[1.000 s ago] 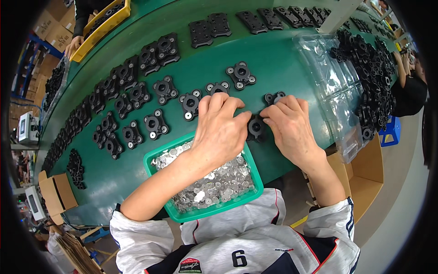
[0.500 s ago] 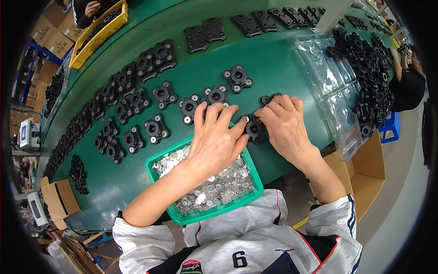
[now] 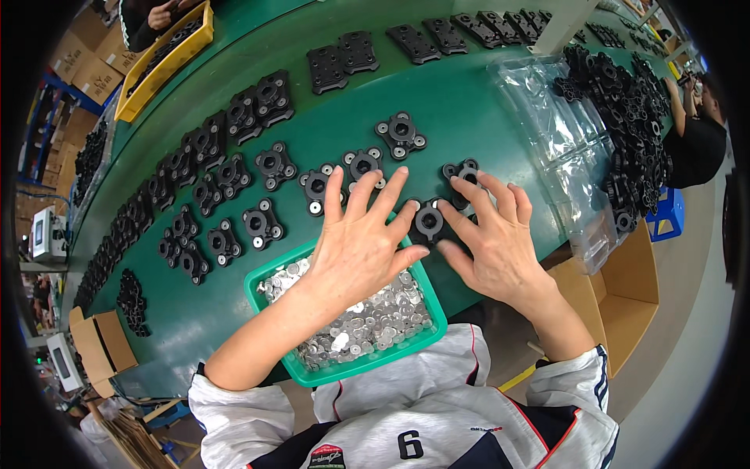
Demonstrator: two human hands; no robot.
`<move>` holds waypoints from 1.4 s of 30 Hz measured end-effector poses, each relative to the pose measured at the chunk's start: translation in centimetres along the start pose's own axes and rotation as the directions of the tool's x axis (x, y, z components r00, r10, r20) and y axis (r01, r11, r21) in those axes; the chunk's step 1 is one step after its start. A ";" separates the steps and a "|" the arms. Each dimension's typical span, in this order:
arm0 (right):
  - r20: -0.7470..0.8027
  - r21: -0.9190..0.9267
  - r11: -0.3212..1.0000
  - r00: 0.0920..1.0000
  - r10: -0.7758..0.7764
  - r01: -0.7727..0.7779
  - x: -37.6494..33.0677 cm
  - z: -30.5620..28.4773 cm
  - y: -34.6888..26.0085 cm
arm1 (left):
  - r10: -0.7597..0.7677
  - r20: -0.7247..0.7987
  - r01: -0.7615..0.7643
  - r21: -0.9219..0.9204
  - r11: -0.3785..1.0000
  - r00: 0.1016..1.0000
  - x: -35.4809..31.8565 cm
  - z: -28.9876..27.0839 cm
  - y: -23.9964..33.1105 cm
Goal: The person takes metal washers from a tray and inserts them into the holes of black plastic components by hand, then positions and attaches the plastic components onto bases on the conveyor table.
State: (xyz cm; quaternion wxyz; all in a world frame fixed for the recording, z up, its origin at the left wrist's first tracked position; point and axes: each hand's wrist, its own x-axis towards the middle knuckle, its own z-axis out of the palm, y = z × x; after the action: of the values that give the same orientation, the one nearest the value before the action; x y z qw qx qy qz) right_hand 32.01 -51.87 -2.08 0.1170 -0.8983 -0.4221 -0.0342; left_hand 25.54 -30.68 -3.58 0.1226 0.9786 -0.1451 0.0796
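A black plastic bracket [image 3: 430, 222] with a ring-shaped middle lies on the green table between my hands. My left hand [image 3: 355, 234] hovers partly above the green tray, fingers spread; its index fingertip touches the bracket's far left corner. My right hand [image 3: 500, 246] has its fingers apart too, with the index tip at the bracket's far right corner and the thumb near its lower right side. A second black bracket [image 3: 469, 170] sits just beyond, partly under the right fingertips. Below my left hand, the green tray [image 3: 251, 288] holds many silver metal discs [image 3: 367, 328].
More brackets with silver discs in their corners, such as one bracket [image 3: 401, 134], stand in rows to the left and beyond. Clear plastic sheeting [image 3: 558, 148] and a heap of black parts [image 3: 617, 117] lie right. An open cardboard box [image 3: 633, 305] stands below the table edge.
Both hands have opened out, fingers spreading from their closer pose around the bracket. The right hand has turned and uncovered more of both brackets. The whole view has shifted slightly.
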 end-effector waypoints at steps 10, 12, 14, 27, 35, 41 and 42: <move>-0.086 -0.090 0.989 0.990 0.112 -0.120 0.2 1.4 -0.5 | -0.090 -0.181 0.065 -0.140 0.988 0.979 -2.3 -1.3 -1.3; -0.097 -0.071 0.991 0.990 0.105 -0.112 0.5 1.5 -0.2 | -0.098 -0.127 0.075 -0.173 0.982 0.987 -3.6 -1.7 -1.2; -0.131 -0.059 0.993 0.986 0.098 -0.106 0.8 1.5 0.3 | -0.092 -0.039 0.080 -0.246 0.966 0.995 -5.3 -2.1 -0.7; -0.012 0.273 0.943 0.981 -0.193 0.189 -0.7 1.1 -4.6 | -0.172 0.048 0.177 -0.361 0.915 0.984 -7.1 -1.8 1.1; -0.028 0.336 0.925 0.984 -0.176 0.175 -0.3 1.2 -4.5 | -0.270 0.093 0.280 -0.484 0.829 0.958 -6.5 -3.6 0.1; -0.103 0.521 0.840 0.988 -0.115 0.152 -1.9 0.3 -3.6 | -0.412 0.497 0.580 -0.809 0.097 0.764 -4.5 -5.2 -0.2; -0.099 0.538 0.837 0.993 -0.056 0.101 -2.1 0.0 -3.2 | -0.401 0.471 0.549 -0.830 0.102 0.786 -4.4 -4.7 -0.3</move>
State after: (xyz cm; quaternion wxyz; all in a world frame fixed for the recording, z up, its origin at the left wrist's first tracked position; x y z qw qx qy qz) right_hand 28.16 -51.47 -1.84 0.3811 -0.8085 -0.4461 0.0461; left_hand 20.93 -27.97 0.04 0.6826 0.7033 0.1522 -0.1274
